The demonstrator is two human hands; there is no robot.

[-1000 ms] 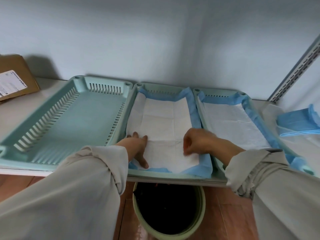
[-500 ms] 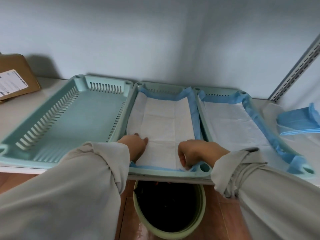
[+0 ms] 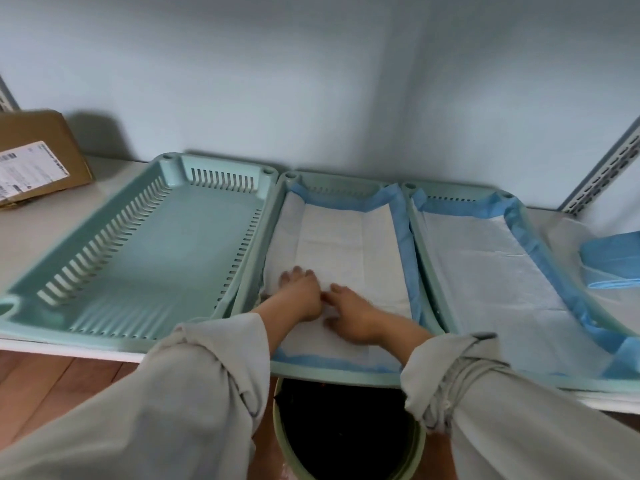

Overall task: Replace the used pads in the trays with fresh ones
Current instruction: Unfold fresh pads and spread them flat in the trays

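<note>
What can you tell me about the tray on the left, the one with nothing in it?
The left tray is a long, pale green plastic tray with slotted walls and round holes at its corners. It lies flat on the white shelf, side by side with the middle tray. No pad lines it, and neither hand touches it.

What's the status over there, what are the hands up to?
Both hands, left and right, flat on middle pad. Left tray bare, right pad laid. Nothing in the way.

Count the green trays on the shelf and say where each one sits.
3. The left tray holds no pad; the middle tray has a pad under both hands; the right tray is lined, its near right corner cut off by the frame.
</note>
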